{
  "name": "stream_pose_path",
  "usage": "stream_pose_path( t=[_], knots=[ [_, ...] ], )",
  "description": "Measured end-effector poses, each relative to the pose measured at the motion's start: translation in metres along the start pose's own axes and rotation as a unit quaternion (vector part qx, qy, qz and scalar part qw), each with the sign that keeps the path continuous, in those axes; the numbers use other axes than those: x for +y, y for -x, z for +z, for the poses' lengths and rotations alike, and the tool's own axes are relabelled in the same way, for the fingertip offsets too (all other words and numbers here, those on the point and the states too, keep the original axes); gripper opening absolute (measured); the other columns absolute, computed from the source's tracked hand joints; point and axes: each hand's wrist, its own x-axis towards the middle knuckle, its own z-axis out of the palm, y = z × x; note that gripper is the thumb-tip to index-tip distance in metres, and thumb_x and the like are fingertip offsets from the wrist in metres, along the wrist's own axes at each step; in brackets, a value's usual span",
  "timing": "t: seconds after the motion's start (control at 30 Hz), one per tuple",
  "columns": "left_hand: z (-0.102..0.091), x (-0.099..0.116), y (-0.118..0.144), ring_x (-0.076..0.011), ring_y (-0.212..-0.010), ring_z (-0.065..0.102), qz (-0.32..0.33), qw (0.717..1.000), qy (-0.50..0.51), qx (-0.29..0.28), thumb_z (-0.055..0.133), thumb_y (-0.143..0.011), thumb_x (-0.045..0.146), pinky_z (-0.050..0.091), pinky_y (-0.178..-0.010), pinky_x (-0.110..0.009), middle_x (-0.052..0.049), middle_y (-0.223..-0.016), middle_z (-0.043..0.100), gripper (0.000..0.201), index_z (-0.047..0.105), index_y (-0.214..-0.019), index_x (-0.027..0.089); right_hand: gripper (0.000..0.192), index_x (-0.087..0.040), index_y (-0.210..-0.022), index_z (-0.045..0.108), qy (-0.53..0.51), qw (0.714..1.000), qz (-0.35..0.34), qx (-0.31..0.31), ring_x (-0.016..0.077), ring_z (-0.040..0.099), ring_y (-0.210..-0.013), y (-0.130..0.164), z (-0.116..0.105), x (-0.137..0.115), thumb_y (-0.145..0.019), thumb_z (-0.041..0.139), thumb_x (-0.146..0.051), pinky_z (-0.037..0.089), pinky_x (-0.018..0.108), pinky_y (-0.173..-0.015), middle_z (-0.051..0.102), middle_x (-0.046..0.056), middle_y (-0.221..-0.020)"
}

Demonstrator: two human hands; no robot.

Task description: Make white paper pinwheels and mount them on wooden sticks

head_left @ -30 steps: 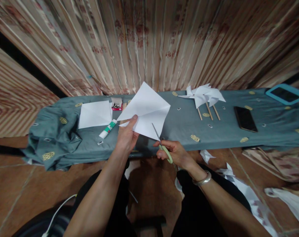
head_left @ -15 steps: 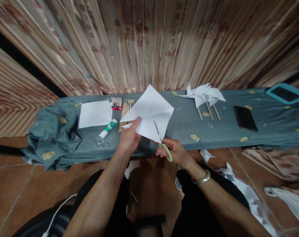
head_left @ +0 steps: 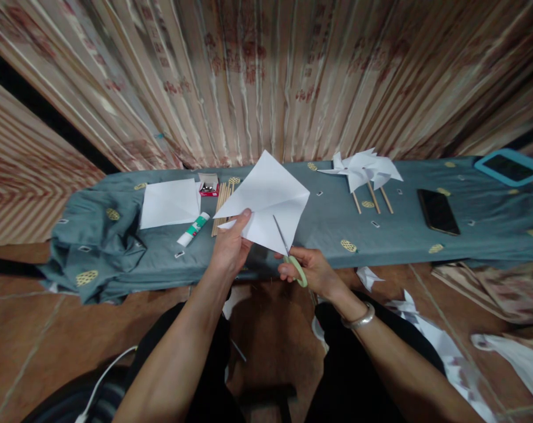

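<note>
A white sheet of paper (head_left: pixel 270 182), turned corner-up, is pinched along its lower left side by my left hand (head_left: pixel 231 244), thumb on top. That side has a slit, with a narrow flap beside the thumb. In my right hand (head_left: pixel 310 269) are scissors with pale green handles (head_left: pixel 298 271). One blade lies over the sheet near its bottom corner; the other blade is hidden behind the paper. Beyond the sheet on the left are several wooden sticks (head_left: pixel 221 202), partly covered by it. To the right lie white paper pinwheels (head_left: pixel 363 168) on wooden sticks.
On the cloth-covered bench (head_left: pixel 292 252) are a stack of white paper (head_left: pixel 169 202), a glue stick (head_left: pixel 193 229), a small red box of pins (head_left: pixel 208 185), a black phone (head_left: pixel 438 211) and a blue-framed tablet (head_left: pixel 510 167). Paper scraps (head_left: pixel 442 346) litter the floor at right. A curtain hangs behind.
Almost nothing differs. The sheet, both hands and the scissors stay in nearly the same place, with only a tiny shift of the view.
</note>
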Motion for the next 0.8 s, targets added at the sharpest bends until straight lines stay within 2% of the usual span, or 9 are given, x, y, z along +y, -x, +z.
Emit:
stream_pose_path(
  t=[0.13, 0.4, 0.6, 0.8],
  knots=[
    [-0.0029, -0.0042, 0.0012, -0.0175, -0.078, 0.071, -0.003, 1.0, -0.01, -0.004, 0.078, -0.067, 0.012, 0.056, -0.084, -0.031, -0.004, -0.078, 0.072, 0.023, 0.066, -0.087, 0.012, 0.047, -0.016, -0.071, 0.067, 0.015, 1.0, -0.017, -0.002, 0.0065, 0.053, -0.049, -0.0007, 0.0002, -0.0019, -0.052, 0.084, -0.055, 0.043, 0.02, -0.048, 0.065, -0.002, -0.059],
    [-0.0035, -0.0044, 0.0011, -0.0148, -0.072, 0.07, -0.005, 1.0, -0.008, -0.002, 0.076, -0.069, 0.013, 0.056, -0.082, -0.03, -0.002, -0.075, 0.071, 0.02, 0.064, -0.085, 0.014, 0.043, -0.016, -0.072, 0.067, 0.028, 0.999, -0.027, -0.01, 0.0066, 0.052, -0.05, -0.0017, -0.0007, 0.0024, -0.058, 0.082, -0.053, 0.041, 0.02, -0.049, 0.064, -0.001, -0.06],
    [-0.0028, -0.0029, 0.0015, -0.0194, -0.086, 0.071, -0.003, 1.0, 0.002, -0.009, 0.077, -0.068, 0.013, 0.056, -0.085, -0.031, -0.004, -0.079, 0.072, 0.022, 0.065, -0.086, 0.013, 0.041, -0.016, -0.074, 0.067, 0.024, 0.999, -0.022, -0.013, 0.0065, 0.052, -0.049, -0.0011, -0.0006, 0.003, -0.06, 0.081, -0.052, 0.041, 0.02, -0.048, 0.064, -0.001, -0.06],
    [-0.0035, -0.0033, 0.0014, -0.0215, -0.09, 0.071, 0.0, 1.0, 0.006, -0.009, 0.078, -0.067, 0.013, 0.056, -0.086, -0.034, -0.004, -0.078, 0.073, 0.025, 0.064, -0.087, 0.014, 0.046, -0.015, -0.081, 0.069, 0.017, 1.0, -0.009, 0.002, 0.0068, 0.052, -0.047, -0.0018, 0.003, 0.0015, -0.057, 0.082, -0.052, 0.042, 0.02, -0.047, 0.063, -0.002, -0.056]
  ],
)
